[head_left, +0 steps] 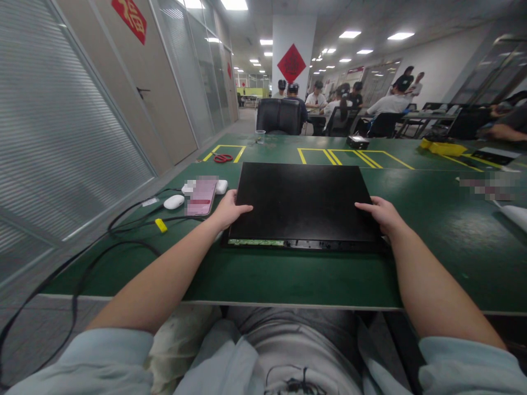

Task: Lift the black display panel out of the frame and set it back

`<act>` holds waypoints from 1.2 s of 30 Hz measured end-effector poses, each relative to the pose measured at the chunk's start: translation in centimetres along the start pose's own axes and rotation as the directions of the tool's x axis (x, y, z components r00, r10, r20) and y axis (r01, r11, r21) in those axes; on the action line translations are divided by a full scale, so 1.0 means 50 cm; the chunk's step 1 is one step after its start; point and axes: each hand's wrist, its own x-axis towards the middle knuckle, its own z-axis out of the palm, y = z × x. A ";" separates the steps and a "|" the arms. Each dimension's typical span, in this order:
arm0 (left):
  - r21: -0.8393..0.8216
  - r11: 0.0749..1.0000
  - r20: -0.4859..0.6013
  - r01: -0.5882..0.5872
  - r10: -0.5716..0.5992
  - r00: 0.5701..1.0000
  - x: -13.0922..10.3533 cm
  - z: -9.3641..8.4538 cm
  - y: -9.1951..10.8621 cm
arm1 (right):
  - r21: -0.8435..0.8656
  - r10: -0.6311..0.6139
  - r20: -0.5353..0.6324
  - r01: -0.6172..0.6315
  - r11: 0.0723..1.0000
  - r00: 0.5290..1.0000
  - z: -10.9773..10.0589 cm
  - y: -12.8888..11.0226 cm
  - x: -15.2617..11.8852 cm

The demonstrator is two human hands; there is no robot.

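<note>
A black display panel (304, 203) lies over the green table, its dark face up. Along its near edge runs a strip of green circuit board (255, 242), and a thin black frame (337, 246) shows there too. My left hand (230, 210) grips the panel's left side, thumb on the top face and the other fingers mostly hidden at the edge. On the opposite side my right hand (382, 214) holds it the same way. Whether the panel is fully resting in the frame or slightly raised, I cannot tell.
Left of the panel are a phone (201, 197), a white mouse-like object (173, 202), a small yellow piece (161, 225) and black cables (119, 219). Red-handled scissors (223, 158) and a clear cup (260, 136) stand farther back. Several people sit beyond the green table (288, 282).
</note>
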 end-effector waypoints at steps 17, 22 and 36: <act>0.005 1.000 0.012 -0.014 0.014 1.000 0.008 -0.005 -0.013 | 0.008 0.002 0.019 -0.002 1.000 1.000 0.001 -0.001 -0.001; 0.029 0.999 0.012 -0.020 0.020 1.000 0.004 -0.004 -0.008 | -0.055 -0.036 -0.022 0.034 0.998 0.999 0.002 -0.001 -0.002; 0.073 0.997 0.019 -0.036 0.035 0.999 0.010 -0.007 -0.016 | -0.239 -0.156 -0.078 0.134 0.962 0.985 -0.004 0.004 -0.002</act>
